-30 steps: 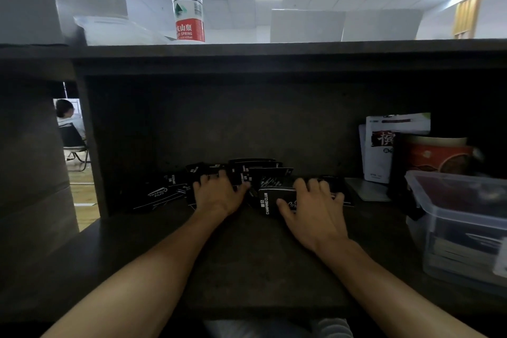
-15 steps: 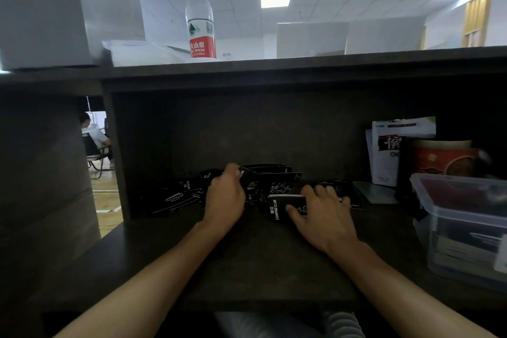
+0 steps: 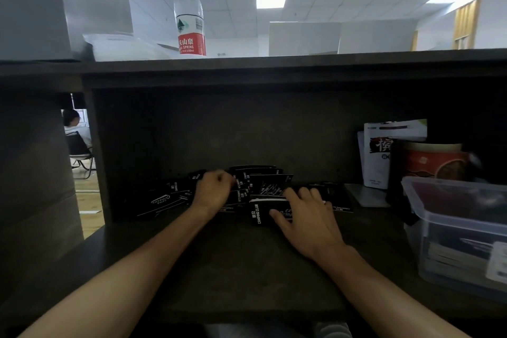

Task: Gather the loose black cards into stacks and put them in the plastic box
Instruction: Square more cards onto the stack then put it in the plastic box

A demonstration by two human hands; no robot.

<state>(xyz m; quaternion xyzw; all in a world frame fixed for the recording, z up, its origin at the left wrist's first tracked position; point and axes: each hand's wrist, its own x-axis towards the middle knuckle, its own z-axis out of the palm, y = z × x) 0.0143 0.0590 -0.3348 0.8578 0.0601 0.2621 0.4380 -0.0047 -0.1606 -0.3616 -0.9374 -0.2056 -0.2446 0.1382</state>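
The black cards [image 3: 263,189] are lying scattered at the back of the counter [image 3: 233,261], left of the plastic box [image 3: 461,230]. The left hand [image 3: 212,192] is curling its grip among them; whether it is pinching any cannot be told. The right hand [image 3: 307,214] is pressing flat. The cards are probably light, thin and slippery, best squared by their edges.
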